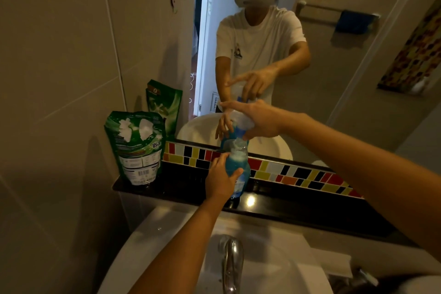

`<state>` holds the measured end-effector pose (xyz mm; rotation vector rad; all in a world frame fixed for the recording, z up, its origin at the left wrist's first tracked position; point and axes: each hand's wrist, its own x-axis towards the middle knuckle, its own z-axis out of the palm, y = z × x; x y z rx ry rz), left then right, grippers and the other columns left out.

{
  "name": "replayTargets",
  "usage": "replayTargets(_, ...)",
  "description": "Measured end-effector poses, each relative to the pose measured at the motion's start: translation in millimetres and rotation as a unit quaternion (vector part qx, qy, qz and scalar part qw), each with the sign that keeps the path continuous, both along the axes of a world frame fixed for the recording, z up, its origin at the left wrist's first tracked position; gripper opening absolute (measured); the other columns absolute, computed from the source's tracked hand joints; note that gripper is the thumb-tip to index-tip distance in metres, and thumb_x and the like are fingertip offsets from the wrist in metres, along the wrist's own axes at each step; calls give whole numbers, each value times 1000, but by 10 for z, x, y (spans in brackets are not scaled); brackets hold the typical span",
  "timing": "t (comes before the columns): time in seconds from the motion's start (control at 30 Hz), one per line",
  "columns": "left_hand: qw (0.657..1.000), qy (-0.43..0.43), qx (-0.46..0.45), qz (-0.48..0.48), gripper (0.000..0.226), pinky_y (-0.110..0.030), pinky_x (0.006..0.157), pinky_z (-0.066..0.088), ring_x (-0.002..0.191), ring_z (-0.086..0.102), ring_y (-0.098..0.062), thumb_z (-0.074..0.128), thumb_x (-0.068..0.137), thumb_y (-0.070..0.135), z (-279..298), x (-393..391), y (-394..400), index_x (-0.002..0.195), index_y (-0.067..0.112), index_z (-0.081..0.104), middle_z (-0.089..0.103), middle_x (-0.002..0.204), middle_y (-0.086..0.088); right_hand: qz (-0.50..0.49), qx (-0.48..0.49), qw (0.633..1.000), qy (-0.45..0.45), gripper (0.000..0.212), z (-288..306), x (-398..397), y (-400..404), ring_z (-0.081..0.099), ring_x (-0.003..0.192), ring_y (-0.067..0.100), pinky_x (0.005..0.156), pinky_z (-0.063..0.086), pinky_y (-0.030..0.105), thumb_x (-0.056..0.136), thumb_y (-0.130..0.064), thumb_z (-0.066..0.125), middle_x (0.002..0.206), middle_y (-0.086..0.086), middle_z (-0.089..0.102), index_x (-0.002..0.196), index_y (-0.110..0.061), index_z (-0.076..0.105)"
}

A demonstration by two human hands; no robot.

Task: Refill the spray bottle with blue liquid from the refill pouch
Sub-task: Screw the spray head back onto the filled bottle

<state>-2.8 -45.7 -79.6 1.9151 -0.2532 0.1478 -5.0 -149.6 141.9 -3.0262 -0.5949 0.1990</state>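
A clear spray bottle [238,167] holding blue liquid stands on the black shelf [298,207] below the mirror. My left hand [220,180] grips the bottle's body from the left. My right hand [259,122] is closed on the white spray head [241,122] at the bottle's neck, index finger stretched out to the left. Foam shows inside the bottle near the top. The green refill pouch [137,148] stands upright at the shelf's left end, apart from both hands.
A mirror [346,79] behind the shelf reflects a person in a white T-shirt, the pouch and the bottle. A strip of coloured tiles [286,170] runs under it. Below are a white sink [274,258] and a chrome tap [231,262]. Tiled wall on the left.
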Motion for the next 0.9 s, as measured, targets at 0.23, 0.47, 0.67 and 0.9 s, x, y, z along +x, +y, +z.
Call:
replayTargets(0.23,1000,3,-10,-9,52,-44,90,55,111,59,-23,74,82,31,-8,0,6,128,17,53,57,124,-6,-117,133,983,54,84,-237,45,-52,58,113,34,88,50,37,86,-41,65,132,13,51,150,-23,13)
replayTargets(0.47,1000,9,-8,-20,52,-48,90,54,113,59,-24,72,84,33,-1,-10,39,130,19,52,56,126,-6,-261,514,786,223,35,-368,-2,-558,64,90,29,74,60,39,96,-5,44,115,15,61,128,-15,55)
replayTargets(0.67,1000,-8,-7,-23,48,-47,89,55,110,60,-25,70,85,35,5,-31,40,127,17,53,57,122,-7,-137,537,795,247,33,-795,-33,-480,62,99,21,94,48,39,92,0,48,109,7,64,117,-19,60)
replayTargets(0.9,997,74,35,1,60,-48,94,52,120,55,-29,69,86,37,88,1,-1,139,23,44,51,134,-5,-74,505,843,169,50,-924,-24,-411,58,120,24,101,48,43,91,-15,60,134,6,57,138,-17,45)
